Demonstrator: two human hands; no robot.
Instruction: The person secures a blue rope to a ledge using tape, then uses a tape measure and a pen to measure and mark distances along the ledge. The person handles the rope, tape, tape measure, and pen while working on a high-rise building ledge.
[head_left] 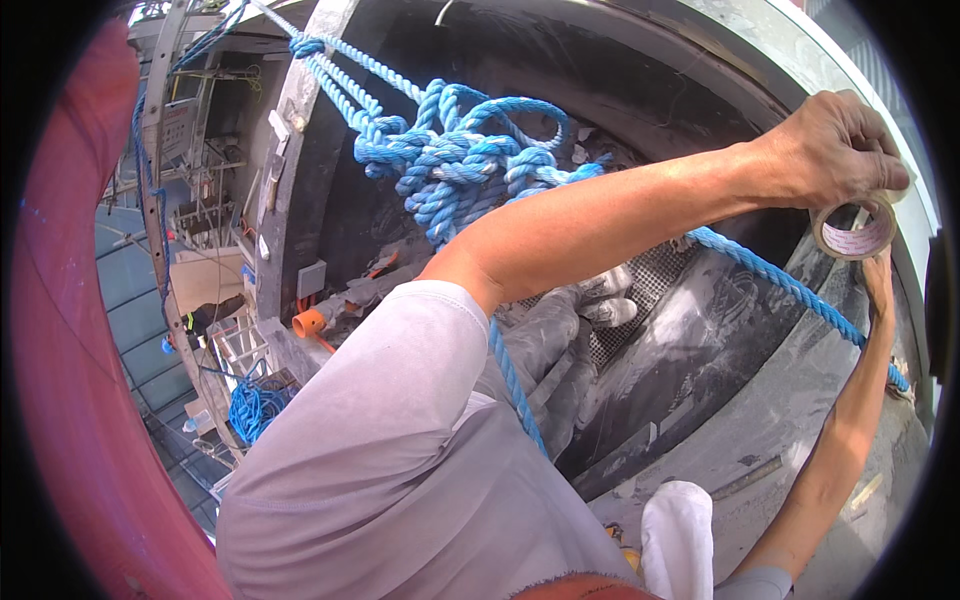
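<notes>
A roll of tape [858, 238] hangs at the far right beside the pale frame edge, its round inner core facing me. My left arm reaches across to it, and my left hand [835, 150] is closed with its fingertips at the roll's upper rim. Coming up from the lower right, my right hand [877, 283] is just behind and below the roll. Its fingers are mostly hidden there. Behind my left forearm, a thick blue rope [455, 165] is knotted into a large bundle, with one length running right toward the wall beneath my hands.
My dusty shoes [605, 300] stand by a dark mesh panel [650, 290] inside a curved dark enclosure. An orange pipe end [308, 323] lies left of my legs. Beyond the left edge is a drop with scaffolding and a coiled blue rope [258, 405]. A red curved surface [70, 350] borders the far left.
</notes>
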